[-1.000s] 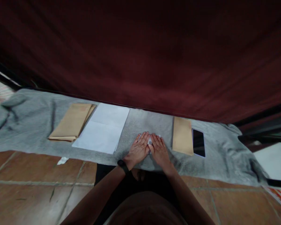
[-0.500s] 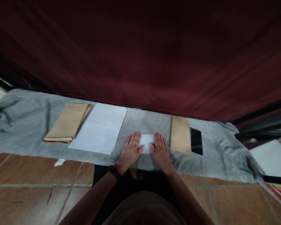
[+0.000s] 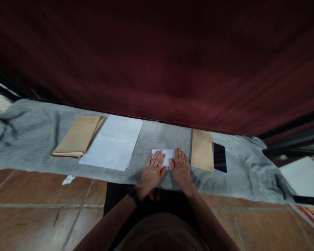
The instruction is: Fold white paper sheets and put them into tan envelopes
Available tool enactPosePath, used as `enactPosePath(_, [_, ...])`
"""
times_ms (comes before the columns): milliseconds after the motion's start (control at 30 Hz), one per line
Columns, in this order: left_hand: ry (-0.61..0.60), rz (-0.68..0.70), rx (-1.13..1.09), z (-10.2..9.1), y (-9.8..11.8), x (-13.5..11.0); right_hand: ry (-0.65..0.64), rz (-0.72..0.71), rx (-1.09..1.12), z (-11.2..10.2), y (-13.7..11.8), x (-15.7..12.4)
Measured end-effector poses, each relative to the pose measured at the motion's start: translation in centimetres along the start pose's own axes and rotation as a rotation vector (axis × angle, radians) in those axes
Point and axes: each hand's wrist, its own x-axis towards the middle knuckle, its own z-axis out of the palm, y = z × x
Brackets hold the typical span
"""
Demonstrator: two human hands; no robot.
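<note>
Grey cloth [image 3: 34,139] spread along the tiled floor [image 3: 42,209], its far edge under a dark red curtain [image 3: 157,69]. All positions are noted against the cloth.

Small folded white paper [image 3: 164,153] lies flat a little right of the cloth's middle, closer to its near edge than to its far edge. Only the paper's far strip and top corners show; the rest is under the fingers.

Left hand [image 3: 152,170]: palm down, fingers stretched out and slightly spread, lying on the paper's left part. Nothing is gripped; the hand is flat and open. The heel of the hand sits on the cloth near its near edge. Black band [image 3: 133,195] on the wrist, just off the cloth.

Right hand [image 3: 181,168]: also palm down, fingers straight and close together, resting on the paper's right edge. Flat, no grasp. The two hands lie side by side, thumbs nearly meeting over the paper.

Toward the cloth's left end: a stack of brown envelopes [image 3: 77,136], with white sheets [image 3: 113,143] overlapping its right side.

Toward the cloth's right end: a single brown envelope [image 3: 202,150], just beside the right hand, and a dark-screened phone [image 3: 219,157] touching the envelope's far side.

Off the cloth, by its near edge on the left: a small white scrap [image 3: 68,180] on the tiles.
</note>
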Motion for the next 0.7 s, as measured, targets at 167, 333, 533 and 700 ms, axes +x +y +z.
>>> enactPosePath(167, [0.005,0.002,-0.014,0.1,-0.4,-0.7,0.018,0.012,0.013,0.2,0.1,-0.2])
enactPosePath(333, [0.013,-0.02,0.014,-0.3,-1.3,-1.5,0.046,0.031,0.003,0.2,0.3,-0.7])
enactPosePath(533, [0.028,-0.051,0.044,-0.4,-1.5,-2.2,0.047,0.043,0.008,-0.3,0.2,-1.6])
enactPosePath(700, [0.013,-0.062,0.051,-0.4,-1.4,-2.2,0.024,0.068,0.084,-0.9,0.5,-1.0])
